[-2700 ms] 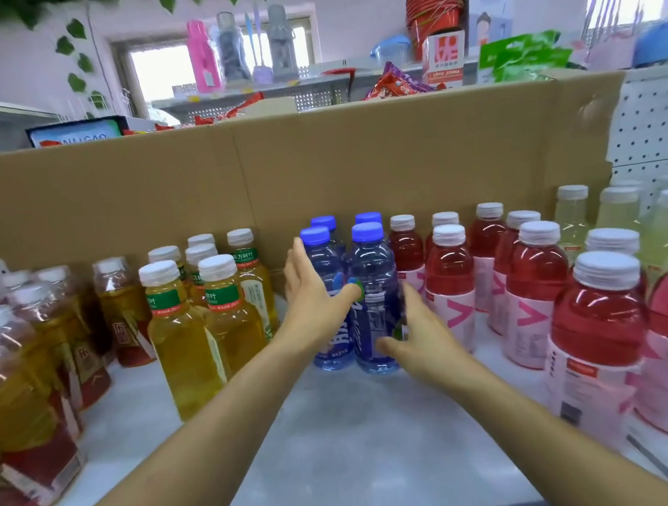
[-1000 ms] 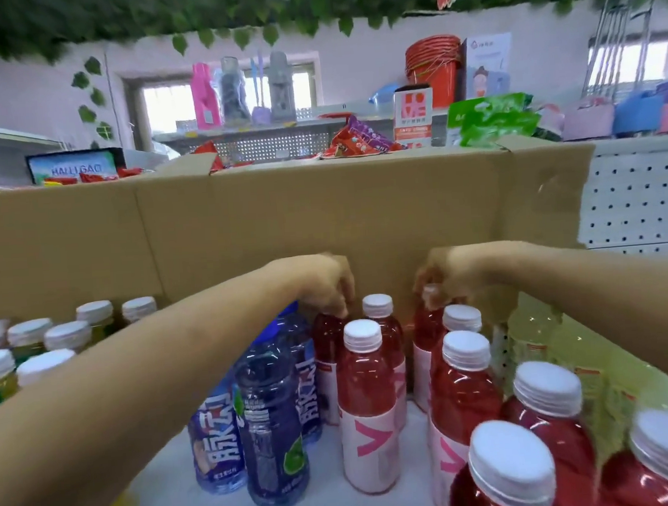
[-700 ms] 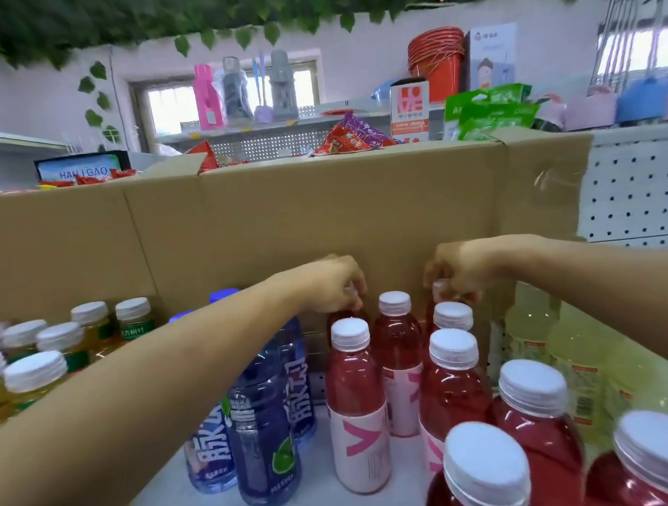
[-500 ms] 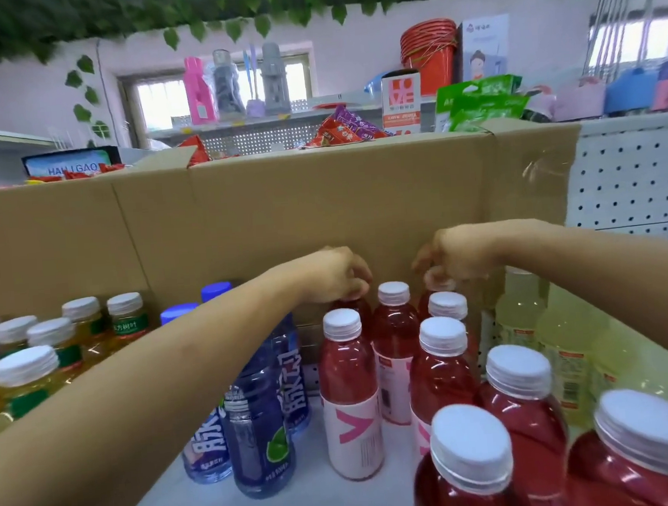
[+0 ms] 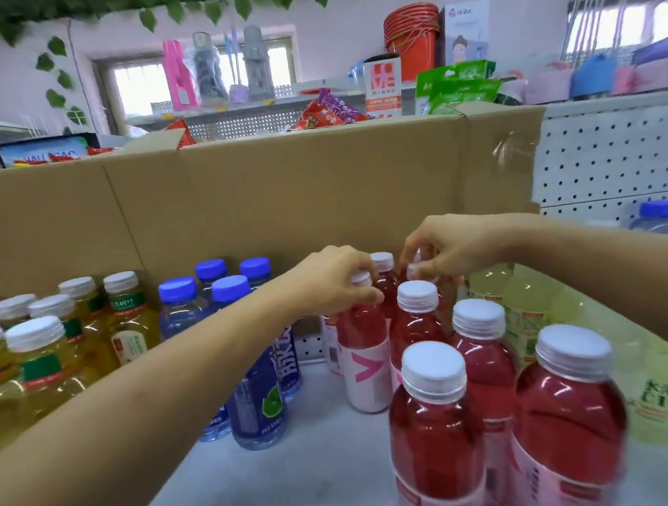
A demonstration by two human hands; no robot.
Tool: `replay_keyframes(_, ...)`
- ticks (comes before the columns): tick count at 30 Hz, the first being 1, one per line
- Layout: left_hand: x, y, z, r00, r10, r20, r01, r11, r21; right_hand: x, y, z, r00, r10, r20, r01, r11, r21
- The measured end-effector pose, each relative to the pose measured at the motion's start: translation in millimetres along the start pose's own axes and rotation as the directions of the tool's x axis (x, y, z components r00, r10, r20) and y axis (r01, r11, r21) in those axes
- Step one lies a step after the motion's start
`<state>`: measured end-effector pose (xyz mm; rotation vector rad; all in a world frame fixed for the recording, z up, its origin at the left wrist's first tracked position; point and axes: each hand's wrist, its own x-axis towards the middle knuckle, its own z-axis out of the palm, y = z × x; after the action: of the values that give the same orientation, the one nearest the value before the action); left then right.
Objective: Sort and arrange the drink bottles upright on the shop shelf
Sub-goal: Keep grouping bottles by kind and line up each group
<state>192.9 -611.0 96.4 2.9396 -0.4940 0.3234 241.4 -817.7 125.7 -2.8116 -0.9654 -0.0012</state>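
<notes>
We note both hands reaching over the red drinks toward the back of the white shelf (image 5: 320, 471). The left hand (image 5: 332, 280) has its fingers curled round the white cap and neck of the labelled red bottle (image 5: 362, 341), which stands upright on the shelf with its pink label facing us. The right hand (image 5: 446, 247), at 2 o'clock from the left, pinches the top of the rear red bottle (image 5: 413, 271); its body is mostly hidden, so we cannot tell whether it is lifted. Other red bottles (image 5: 431, 424) stand in rows at 5 o'clock from the labelled one. The blue bottles (image 5: 255, 396) stand at its 9 o'clock, the tea bottles (image 5: 128, 330) farther out that way. The pale yellow bottles (image 5: 526, 318) stand at 3 o'clock. A cardboard wall (image 5: 281, 201) rises at 12 o'clock behind everything.
</notes>
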Motion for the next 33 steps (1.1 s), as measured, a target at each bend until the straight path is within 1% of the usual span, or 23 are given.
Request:
replay_keyframes(2,0,5,2,1.0,-0.018,0.025,0.018,1.0,0.005,-6,0,3,1.0,-0.012,-0.018,0.013,0.997,0.072)
replay_keyframes(4,-5,8,2,0.998,-0.05,0.037,0.05,0.999,-0.007,-18,0,5,0.999,0.009,-0.037,0.0,0.977,0.212)
replay_keyframes(6,-21,12,2,0.997,-0.079,0.018,0.079,0.996,-0.046,-35,1,7,0.997,0.027,-0.078,-0.002,0.952,0.307)
replay_keyframes(7,-31,14,3,0.997,-0.076,0.001,0.076,0.995,-0.071,-45,3,7,0.994,0.017,-0.109,0.021,0.94,0.341)
replay_keyframes(9,-56,18,12,0.997,-0.051,-0.066,0.037,0.98,-0.195,-67,5,10,0.988,-0.015,-0.155,0.084,0.892,0.444)
replay_keyframes(10,-68,22,17,0.993,-0.051,-0.107,0.016,0.952,-0.307,-79,5,12,0.983,-0.024,-0.179,0.115,0.848,0.517)
replay_keyframes(11,-77,28,22,0.988,-0.084,-0.132,0.014,0.889,-0.458,-91,5,15,0.979,-0.028,-0.203,0.145,0.792,0.592)
replay_keyframes(12,-89,33,32,0.989,-0.092,-0.116,0.0,0.784,-0.62,-103,5,19,0.974,-0.03,-0.225,0.176,0.723,0.668)
replay_keyframes(13,-110,39,45,0.995,-0.042,-0.085,-0.037,0.659,-0.751,-116,7,26,0.969,-0.028,-0.247,0.206,0.648,0.734)
replay_keyframes(14,-125,46,57,0.996,-0.015,-0.09,-0.067,0.543,-0.837,-126,7,34,0.963,-0.019,-0.27,0.23,0.581,0.781)
replay_keyframes(15,-133,54,68,0.994,-0.051,-0.093,-0.06,0.448,-0.892,-138,8,46,0.958,0.004,-0.287,0.242,0.526,0.815)
replay_keyframes(16,-143,65,77,0.992,-0.086,-0.09,-0.046,0.422,-0.905,-151,8,61,0.955,0.029,-0.296,0.245,0.488,0.838)
replay_keyframes(17,-145,78,85,0.989,-0.114,-0.09,-0.026,0.473,-0.881,-163,8,76,0.948,0.051,-0.313,0.25,0.487,0.837)
replay_keyframes(19,-152,96,102,0.974,-0.141,-0.177,-0.066,0.571,-0.818,-185,2,109,0.943,0.02,-0.333,0.267,0.55,0.791)
replay_keyframes(20,-155,97,110,0.955,-0.184,-0.233,-0.087,0.578,-0.811,-193,-4,123,0.937,0.014,-0.349,0.276,0.581,0.765)
replay_keyframes(21,-151,95,114,0.94,-0.22,-0.262,-0.09,0.582,-0.808,-198,-8,137,0.921,0.074,-0.383,0.263,0.608,0.75)
replay_keyframes(23,-140,90,115,0.925,-0.275,-0.263,-0.067,0.562,-0.824,-198,-15,156,0.847,0.235,-0.477,0.23,0.646,0.728)
replay_keyframes(25,-131,82,112,0.903,-0.355,-0.24,-0.017,0.53,-0.848,-190,-23,164,0.788,0.315,-0.529,0.211,0.669,0.713)
replay_keyframes(28,-120,74,108,0.877,-0.408,-0.254,-0.01,0.513,-0.858,-180,-27,168,0.748,0.39,-0.537,0.185,0.655,0.733)
replay_keyframes(32,-110,76,107,0.89,-0.41,-0.201,0.016,0.468,-0.884,-173,-37,170,0.731,0.414,-0.543,0.19,0.64,0.744)
replay_keyframes(33,-110,77,107,0.893,-0.401,-0.202,0.013,0.473,-0.881,-172,-41,171,0.734,0.409,-0.541,0.201,0.631,0.749)
